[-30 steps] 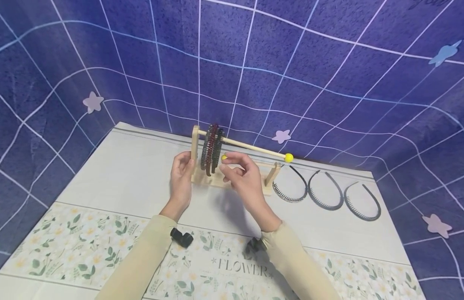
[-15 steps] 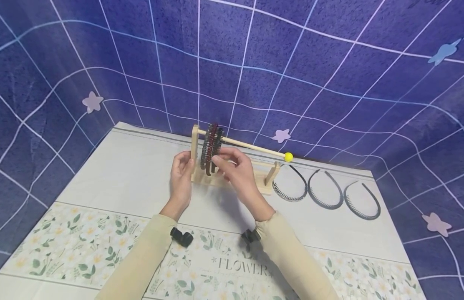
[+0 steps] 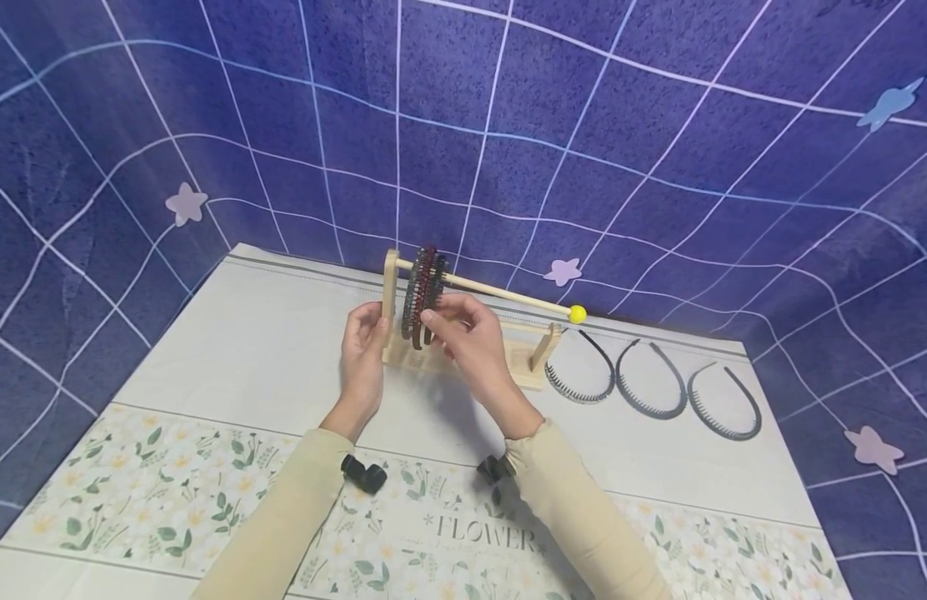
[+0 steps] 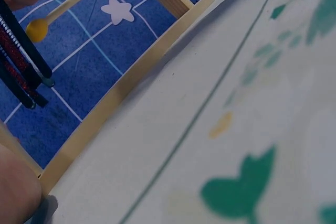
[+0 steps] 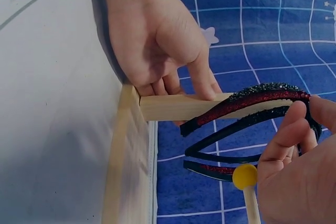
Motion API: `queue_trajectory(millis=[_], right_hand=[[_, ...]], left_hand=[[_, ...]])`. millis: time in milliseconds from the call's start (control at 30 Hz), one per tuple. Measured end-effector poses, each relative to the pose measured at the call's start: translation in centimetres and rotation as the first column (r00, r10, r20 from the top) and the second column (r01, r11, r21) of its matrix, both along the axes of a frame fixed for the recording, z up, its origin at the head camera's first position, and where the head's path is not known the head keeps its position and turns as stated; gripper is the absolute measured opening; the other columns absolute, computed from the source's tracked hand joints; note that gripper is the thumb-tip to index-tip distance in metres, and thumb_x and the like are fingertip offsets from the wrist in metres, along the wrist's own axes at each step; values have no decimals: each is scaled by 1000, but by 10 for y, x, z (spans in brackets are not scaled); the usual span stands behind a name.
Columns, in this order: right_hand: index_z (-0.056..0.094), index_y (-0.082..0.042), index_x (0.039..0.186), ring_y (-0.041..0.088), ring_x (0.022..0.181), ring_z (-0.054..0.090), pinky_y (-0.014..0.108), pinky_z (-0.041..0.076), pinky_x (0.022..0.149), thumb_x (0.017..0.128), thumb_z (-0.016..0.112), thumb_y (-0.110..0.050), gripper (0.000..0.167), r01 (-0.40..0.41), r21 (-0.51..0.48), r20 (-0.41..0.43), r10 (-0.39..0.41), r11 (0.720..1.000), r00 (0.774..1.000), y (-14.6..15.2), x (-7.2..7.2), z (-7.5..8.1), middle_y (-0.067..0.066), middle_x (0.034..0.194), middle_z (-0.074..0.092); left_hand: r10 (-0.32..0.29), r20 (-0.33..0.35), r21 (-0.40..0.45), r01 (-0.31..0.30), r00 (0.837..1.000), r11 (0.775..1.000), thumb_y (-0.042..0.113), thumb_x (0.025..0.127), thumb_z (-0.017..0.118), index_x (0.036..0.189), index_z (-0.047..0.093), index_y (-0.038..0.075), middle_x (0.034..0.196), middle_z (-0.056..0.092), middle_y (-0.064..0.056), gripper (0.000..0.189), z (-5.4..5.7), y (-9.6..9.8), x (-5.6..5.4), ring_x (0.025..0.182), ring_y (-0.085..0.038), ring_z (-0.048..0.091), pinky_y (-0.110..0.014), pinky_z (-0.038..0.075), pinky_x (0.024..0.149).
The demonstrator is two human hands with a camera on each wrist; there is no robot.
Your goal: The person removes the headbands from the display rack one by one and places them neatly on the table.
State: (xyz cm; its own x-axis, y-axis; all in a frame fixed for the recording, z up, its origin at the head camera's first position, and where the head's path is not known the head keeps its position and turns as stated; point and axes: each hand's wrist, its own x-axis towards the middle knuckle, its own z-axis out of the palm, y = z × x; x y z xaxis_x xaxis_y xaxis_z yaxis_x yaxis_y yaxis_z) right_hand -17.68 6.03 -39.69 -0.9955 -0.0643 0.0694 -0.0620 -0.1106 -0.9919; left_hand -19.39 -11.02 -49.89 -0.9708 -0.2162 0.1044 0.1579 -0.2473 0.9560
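Gripped and Pinched

Left hand [image 3: 363,350] grips one pale wooden rack [image 3: 525,380] by an upright [image 3: 390,287]; right hand [image 3: 474,342] pinches at glittery red-and-black headbands [image 3: 418,302], at least three, on its rod [image 3: 501,292]. Three dark toothed headbands [image 3: 662,415] lie on the white tabletop [image 3: 283,333].

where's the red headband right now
In the head view, the red headband hangs on the upper wooden rod, toward its left end, between dark headbands, beside the right hand.

The rack [image 3: 389,286] looks smooth matt wood, the hung headbands [image 3: 423,287] rough, glittery.
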Motion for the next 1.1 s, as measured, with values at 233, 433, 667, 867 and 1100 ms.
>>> queue_trajectory(millis=[233, 433, 667, 867, 1100], right_hand=[[73, -4, 111, 8, 64, 65, 18, 45, 51, 97, 82, -3, 16, 17, 6, -33, -17, 1000, 999, 3, 0, 0, -6, 85, 73], [73, -6, 105, 8, 62, 65, 19, 45, 51, 97, 81, 1, 14, 34, -35, -36, -35, 999, 999, 7, 0, 5, -5, 85, 74], [75, -8, 101, 7, 61, 63, 18, 43, 50, 96, 80, 2, 13, 61, -55, -49, -64, 997, 997, 14, 0, 14, -5, 84, 74], [74, -14, 98, 8, 62, 64, 17, 44, 50, 97, 79, 1, 16, 75, -66, -67, -79, 995, 995, 19, 1, 22, -5, 83, 72], [75, -15, 100, 8, 63, 63, 18, 45, 51, 96, 79, 2, 18, 63, -121, -83, -74, 991, 994, 21, 6, 32, -4, 86, 71]], left_hand=[[-6, 1, 10, 6, 1000, 1000, 17, 118, 54, 145, 53, 19, 156, 56, -5, 27, -2, 0, -1, 153, -20, 50, -36, 38, 131], [-9, -1, 24, 9, 1000, 1000, 16, 118, 53, 143, 54, 20, 153, 57, -4, 26, -4, 0, -2, 152, -22, 50, -37, 37, 131], [-17, 0, -6, 17, 1000, 1000, 22, 118, 53, 143, 54, 24, 157, 56, -3, 25, -3, -1, -2, 155, -20, 47, -37, 36, 132], [-13, -6, -7, 13, 1000, 1000, 20, 118, 53, 144, 54, 22, 157, 56, -4, 25, -3, -1, -2, 155, -21, 48, -36, 36, 132], [-11, -17, 13, 11, 1000, 1000, 19, 118, 53, 141, 55, 23, 155, 57, -3, 24, -3, -1, -1, 154, -20, 48, -35, 37, 132]])
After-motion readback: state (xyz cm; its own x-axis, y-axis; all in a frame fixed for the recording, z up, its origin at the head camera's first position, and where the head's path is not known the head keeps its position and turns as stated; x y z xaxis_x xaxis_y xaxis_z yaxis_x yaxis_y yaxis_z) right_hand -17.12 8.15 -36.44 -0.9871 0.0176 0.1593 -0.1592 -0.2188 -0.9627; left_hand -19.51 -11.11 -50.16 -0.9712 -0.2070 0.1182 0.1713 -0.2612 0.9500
